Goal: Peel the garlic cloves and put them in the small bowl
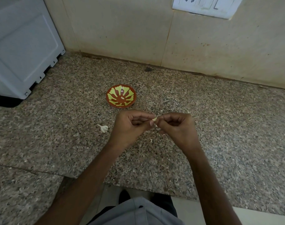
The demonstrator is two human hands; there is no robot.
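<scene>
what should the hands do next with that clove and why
Probably pull the skin off the clove before carrying it to the bowl. The left hand and the right hand both pinch it at their fingertips above the counter, short of the bowl. Bits of skin seem to cling to it, though it is too small to be sure.

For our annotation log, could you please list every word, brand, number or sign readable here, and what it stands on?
No readable text anywhere.
Switch plate: socket holes and switches, no lettering legible.
White appliance: plain panel, no label.
Small bowl: yellow pattern only.
</scene>
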